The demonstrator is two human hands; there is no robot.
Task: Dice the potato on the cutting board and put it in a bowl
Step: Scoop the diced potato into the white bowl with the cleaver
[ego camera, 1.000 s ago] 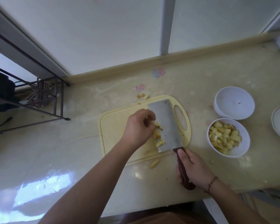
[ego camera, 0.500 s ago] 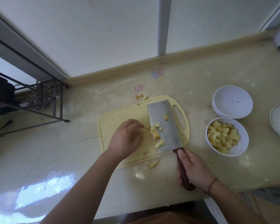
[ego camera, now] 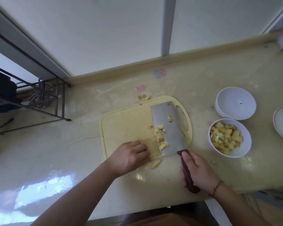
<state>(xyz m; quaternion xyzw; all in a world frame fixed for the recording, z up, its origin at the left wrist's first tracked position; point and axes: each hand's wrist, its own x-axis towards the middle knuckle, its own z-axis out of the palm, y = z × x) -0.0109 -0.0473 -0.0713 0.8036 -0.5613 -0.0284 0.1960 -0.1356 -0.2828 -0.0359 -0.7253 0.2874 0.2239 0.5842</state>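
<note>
The left hand is drawing back from the cubes to the near edge of the board, fingers loosely curled and holding nothing, so the loading seems finished. The right hand is gripping the cleaver, which is lying flat and carrying those cubes. The bowl beside the board is already holding most dice; one stray piece is lying on the worktop.

Glossy cream bench, frosted window panels behind, black wire rack far left, daylight glare.
</note>
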